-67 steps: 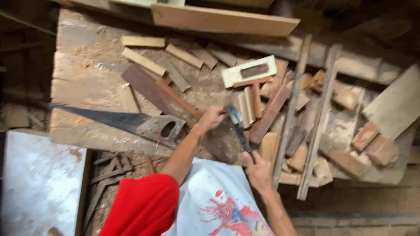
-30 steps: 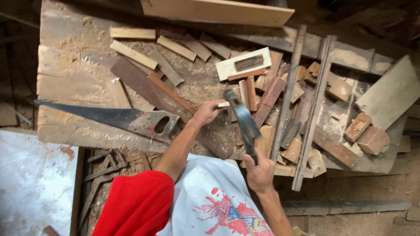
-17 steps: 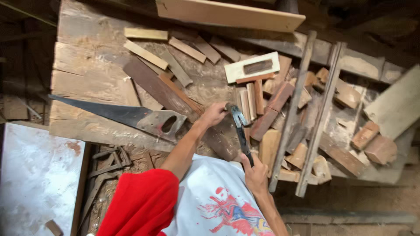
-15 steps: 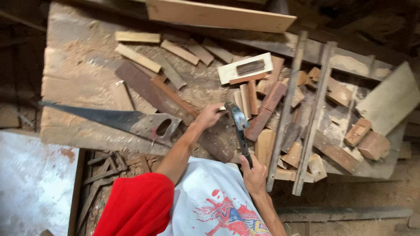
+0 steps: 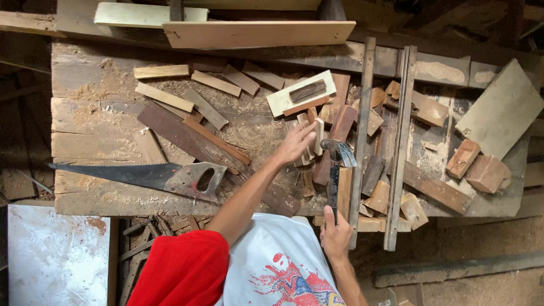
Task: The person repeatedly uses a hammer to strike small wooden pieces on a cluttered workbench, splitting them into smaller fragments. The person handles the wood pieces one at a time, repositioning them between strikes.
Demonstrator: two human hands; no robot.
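Now the right hand (image 5: 335,233) is clenched around the dark handle of a hammer (image 5: 335,170) at the near edge of the workbench (image 5: 85,113), with the hammer's metal head just beside the left hand's fingertips. That left hand (image 5: 297,141) reaches out over the middle of the bench with its fingers pinched on a small pale wood strip (image 5: 317,135) standing among other short offcuts; how firmly it grips cannot be told.

Just beyond the hand lies a pale block with a rectangular slot (image 5: 301,93) cut in it. A handsaw (image 5: 147,177) rests along the near left edge of the bench, its blade pointing to the left edge and its worn handle toward the middle. Dark and light planks (image 5: 187,133) lie scattered over the sawdust between the saw and the far edge. Two long thin battens (image 5: 399,147) run from the far edge past the near edge on the right side, with chunky reddish blocks (image 5: 476,164) near the right edge. A wide pale board (image 5: 258,34) lies across the far edge.
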